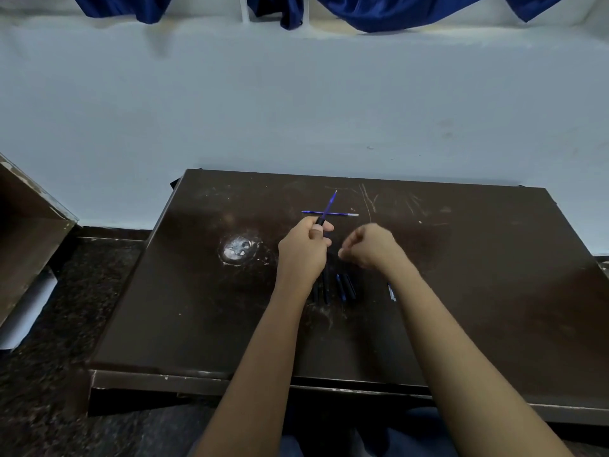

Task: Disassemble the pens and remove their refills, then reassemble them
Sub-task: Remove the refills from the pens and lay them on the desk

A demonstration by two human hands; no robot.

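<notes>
the left hand [304, 250] grips the barrel [320, 222] in a closed fist over the middle of the worktop [478, 258], and the blue refill [330, 203] sticks out of the barrel's far end, pointing to 1 o'clock. the right hand [369, 247] hovers just beside it at 3 o'clock with its fingers curled in. whether it pinches a small piece or nothing at all, i cannot tell. the two hands are near each other but not touching.

the step looks like drawing this refill out. to do it well, keep the barrel steady in the left hand, pinch the refill close to where it leaves the barrel rather than at the thin tip, and pull straight along its line so it does not bend. then lay it beside the loose refill [342, 213], which lies flat and crosswise at 12 o'clock from the hands, seen just behind the raised one.

more pens [346, 286] lie under the wrists at 6 o'clock, partly hidden by the forearms, and a small part [391, 293] sits at about 5 o'clock by the right forearm. a sweeping arm could roll any of these.

room is good. bare surface runs wide to 3 o'clock and to 9 o'clock, past a pale scuff [238, 250]. the far edge at 12 o'clock lies close behind the loose refill, with the wall beyond it, so round pieces are best set down parallel to that edge.
</notes>
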